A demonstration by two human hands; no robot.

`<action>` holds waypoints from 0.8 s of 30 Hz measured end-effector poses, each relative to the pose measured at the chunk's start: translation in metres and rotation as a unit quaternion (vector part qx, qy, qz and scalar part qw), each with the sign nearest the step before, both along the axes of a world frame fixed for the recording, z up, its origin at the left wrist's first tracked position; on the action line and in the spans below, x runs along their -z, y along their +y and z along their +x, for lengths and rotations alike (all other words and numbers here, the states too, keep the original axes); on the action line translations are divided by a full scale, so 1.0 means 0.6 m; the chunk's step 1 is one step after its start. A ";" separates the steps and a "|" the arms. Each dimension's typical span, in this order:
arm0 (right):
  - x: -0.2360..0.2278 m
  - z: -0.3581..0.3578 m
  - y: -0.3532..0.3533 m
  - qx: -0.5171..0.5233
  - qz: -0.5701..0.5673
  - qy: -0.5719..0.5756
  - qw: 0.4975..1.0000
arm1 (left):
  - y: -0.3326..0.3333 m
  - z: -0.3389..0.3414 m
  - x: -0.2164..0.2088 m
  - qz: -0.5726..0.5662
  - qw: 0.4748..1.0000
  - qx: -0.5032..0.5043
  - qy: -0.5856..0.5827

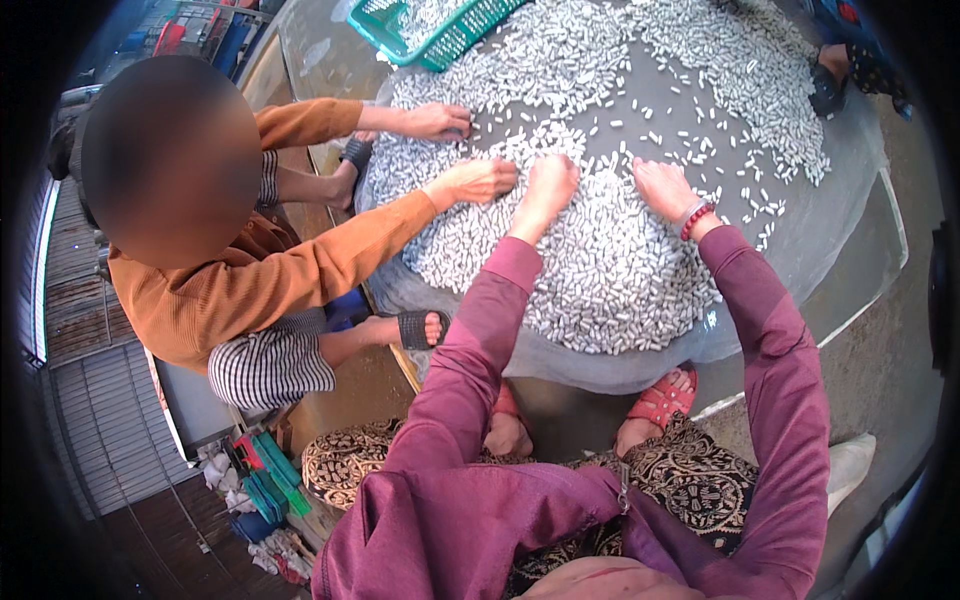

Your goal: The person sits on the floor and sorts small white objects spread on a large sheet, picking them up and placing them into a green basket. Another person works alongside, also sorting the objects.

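Note:
A large heap of small, whitish-grey, capsule-shaped pieces (610,265) lies on a grey plastic sheet (690,100) in front of me. My left hand (551,188) is closed, knuckles up, at the heap's far edge, its fingertips hidden. My right hand (665,188), with a red bead bracelet (697,218) at the wrist, touches the heap's far right side. Its fingers are drawn together and point away from me. Whatever either hand grips is too small or hidden to make out. Scattered pieces lie just beyond both hands.
At my left, a co-worker in an orange-brown top (310,260) has both hands (475,180) on the pieces, close to my left hand. A green slotted basket (450,35) holds more pieces at the far left. Another person's foot (828,80) rests by the far right pile.

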State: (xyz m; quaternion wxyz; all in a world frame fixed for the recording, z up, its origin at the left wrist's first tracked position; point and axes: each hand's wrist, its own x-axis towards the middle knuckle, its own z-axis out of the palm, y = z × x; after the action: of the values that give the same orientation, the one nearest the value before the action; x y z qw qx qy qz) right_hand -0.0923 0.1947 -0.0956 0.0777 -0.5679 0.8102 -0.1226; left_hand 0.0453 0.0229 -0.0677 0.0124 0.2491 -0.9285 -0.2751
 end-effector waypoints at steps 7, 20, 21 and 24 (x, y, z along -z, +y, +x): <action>-0.022 0.009 0.046 0.014 0.039 -0.231 0.972 | -0.028 0.054 -0.105 0.809 0.530 -0.043 0.250; -0.074 0.055 0.090 0.008 0.074 -0.260 0.963 | 0.044 -0.117 -0.044 0.175 0.970 0.169 0.019; -0.096 0.068 0.093 0.045 0.065 -0.281 0.956 | 0.051 -0.114 -0.024 0.071 0.980 0.183 -0.012; -0.088 0.070 0.119 0.081 0.000 -0.360 0.929 | 0.078 -0.103 0.013 -0.113 0.962 0.236 -0.073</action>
State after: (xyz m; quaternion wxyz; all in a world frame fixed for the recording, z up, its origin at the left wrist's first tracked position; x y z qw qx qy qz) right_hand -0.0505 0.2663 -0.0425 0.3539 -0.4182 0.7709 -0.3248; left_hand -0.0164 0.0697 -0.0757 -0.0927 0.0393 -0.9843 -0.1449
